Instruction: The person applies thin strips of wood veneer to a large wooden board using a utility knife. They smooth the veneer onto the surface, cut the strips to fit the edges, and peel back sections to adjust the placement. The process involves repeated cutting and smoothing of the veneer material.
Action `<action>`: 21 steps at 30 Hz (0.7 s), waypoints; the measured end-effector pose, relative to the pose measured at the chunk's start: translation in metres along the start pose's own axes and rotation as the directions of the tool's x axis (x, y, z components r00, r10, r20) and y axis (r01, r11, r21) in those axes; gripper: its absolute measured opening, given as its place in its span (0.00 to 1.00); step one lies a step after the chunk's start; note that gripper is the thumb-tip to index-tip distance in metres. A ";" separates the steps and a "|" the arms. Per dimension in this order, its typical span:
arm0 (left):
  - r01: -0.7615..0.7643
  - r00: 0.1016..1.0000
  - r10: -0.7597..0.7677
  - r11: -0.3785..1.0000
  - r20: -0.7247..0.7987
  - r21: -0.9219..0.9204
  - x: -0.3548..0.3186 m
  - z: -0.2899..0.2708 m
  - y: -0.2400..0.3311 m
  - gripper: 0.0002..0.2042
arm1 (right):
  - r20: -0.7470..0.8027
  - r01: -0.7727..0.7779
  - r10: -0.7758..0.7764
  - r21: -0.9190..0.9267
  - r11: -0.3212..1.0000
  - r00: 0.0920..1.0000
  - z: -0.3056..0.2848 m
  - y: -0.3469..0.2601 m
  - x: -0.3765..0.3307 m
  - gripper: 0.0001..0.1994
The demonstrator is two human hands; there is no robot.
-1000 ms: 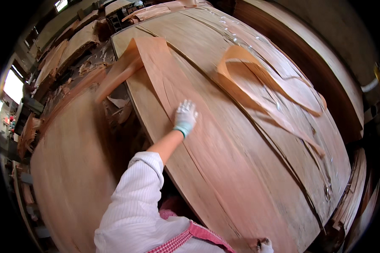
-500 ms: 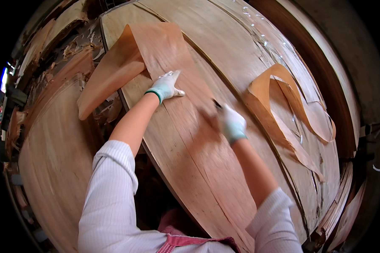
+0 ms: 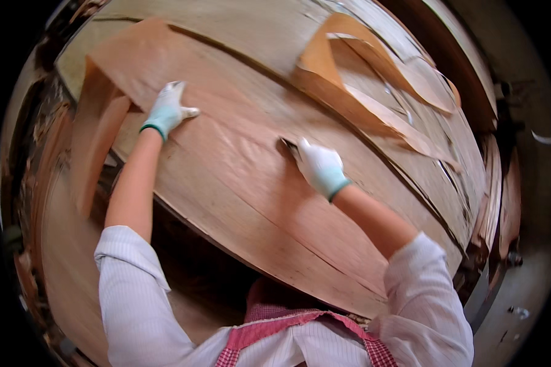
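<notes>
My left hand (image 3: 169,111), in a white and pale green glove, presses flat on a reddish wood veneer strip (image 3: 223,110), fingers together and thumb out to the side. The strip's far left end folds over and hangs past the edge of the wood sheet stack (image 3: 196,211). In my right hand (image 3: 320,166), gloved alike, is a small dark knife (image 3: 290,148). Its tip meets the veneer near the strip's right edge. The veneer looks rippled between my hands.
A curled orange veneer offcut (image 3: 330,61) lies looped on the sheets at the upper right. To the left, below the stack's edge, is another wood sheet (image 3: 73,263). Split veneer pieces (image 3: 490,189) stick out at the right.
The view has swung, so the stack lies more slantwise. My right hand has drawn the knife nearer to me along the strip. My left hand still presses the veneer.
</notes>
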State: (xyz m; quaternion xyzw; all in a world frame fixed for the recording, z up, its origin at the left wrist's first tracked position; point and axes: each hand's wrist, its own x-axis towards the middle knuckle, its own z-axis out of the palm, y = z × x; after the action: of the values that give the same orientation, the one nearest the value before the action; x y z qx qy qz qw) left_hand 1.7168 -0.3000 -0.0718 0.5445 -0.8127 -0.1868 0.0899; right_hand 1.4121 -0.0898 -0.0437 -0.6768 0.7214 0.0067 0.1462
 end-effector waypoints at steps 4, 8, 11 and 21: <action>-0.037 0.999 0.035 0.984 0.013 0.175 0.007 0.011 0.028 0.33 | -0.017 -0.143 0.145 0.096 0.985 0.989 -0.008 0.033 -0.062 0.07; -0.505 0.840 0.510 0.860 -0.184 0.075 -0.101 0.121 0.214 0.27 | -0.077 -0.173 0.183 0.122 0.977 0.980 0.014 0.049 -0.058 0.07; -0.500 0.845 0.517 0.854 -0.138 0.141 -0.112 0.142 0.233 0.23 | 0.057 -0.227 0.223 0.069 0.972 0.973 -0.001 0.083 -0.105 0.08; -0.445 0.889 0.442 0.771 0.120 0.455 -0.228 0.240 0.388 0.21 | 0.018 -0.387 0.386 0.060 0.920 0.922 0.011 0.258 -0.363 0.09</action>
State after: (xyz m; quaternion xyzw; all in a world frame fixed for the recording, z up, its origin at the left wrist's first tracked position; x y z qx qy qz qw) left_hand 1.3913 0.0904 -0.1224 0.3420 -0.9388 0.0408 -0.0058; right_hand 1.1764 0.2882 -0.0226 -0.5165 0.8401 0.0150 0.1650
